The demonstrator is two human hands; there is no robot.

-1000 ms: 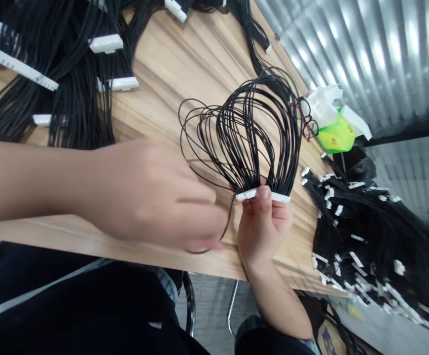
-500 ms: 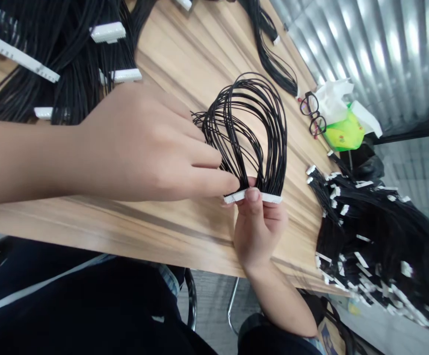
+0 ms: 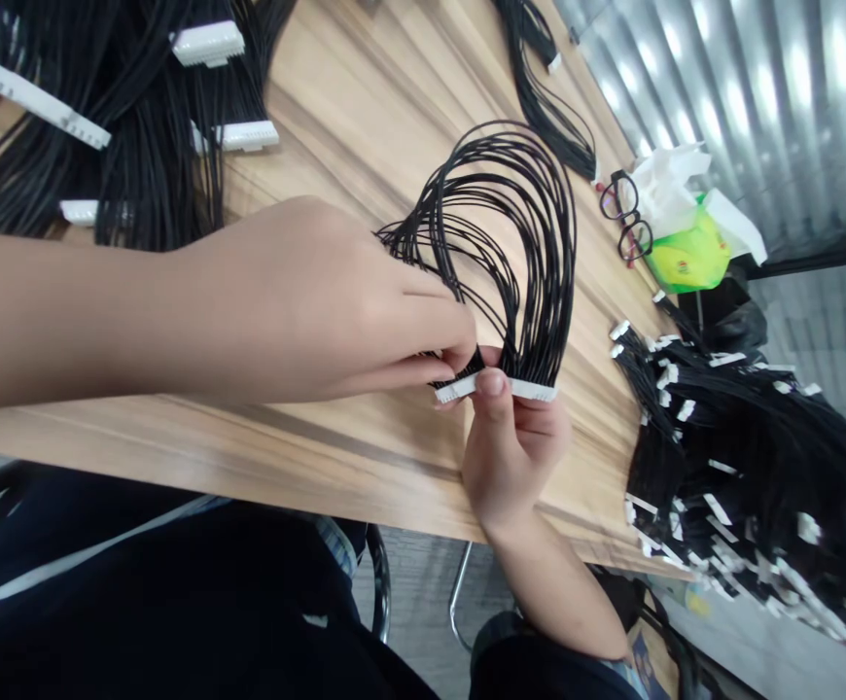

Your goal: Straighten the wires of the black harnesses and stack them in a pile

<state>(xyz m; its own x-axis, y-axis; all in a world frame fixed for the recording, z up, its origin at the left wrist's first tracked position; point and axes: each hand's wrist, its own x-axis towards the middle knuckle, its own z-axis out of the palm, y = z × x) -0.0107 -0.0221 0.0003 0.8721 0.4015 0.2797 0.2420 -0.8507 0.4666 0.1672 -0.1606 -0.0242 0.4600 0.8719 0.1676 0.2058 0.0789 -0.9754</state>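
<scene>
My right hand (image 3: 514, 447) reaches up past the table's near edge and grips two white connectors (image 3: 532, 391) side by side, thumb pressed between them. A loop of thin black wires (image 3: 540, 224) arches from one connector to the other above the wooden table (image 3: 365, 107). My left hand (image 3: 306, 301) comes in from the left, its fingertips pinched on the wires right at the left connector (image 3: 456, 389). Those fingers hide the wire ends there.
Several black harnesses with long white connectors (image 3: 102, 107) lie at the upper left. A big heap of finished black harnesses (image 3: 744, 437) sits at the right. Glasses (image 3: 627, 219) and a green pack with white tissue (image 3: 686, 258) lie near a corrugated metal wall (image 3: 758, 87).
My left hand has moved up from the table edge onto the wire loop and closed on the wires at the left connector. The spread wires have gathered into a tighter loop.
</scene>
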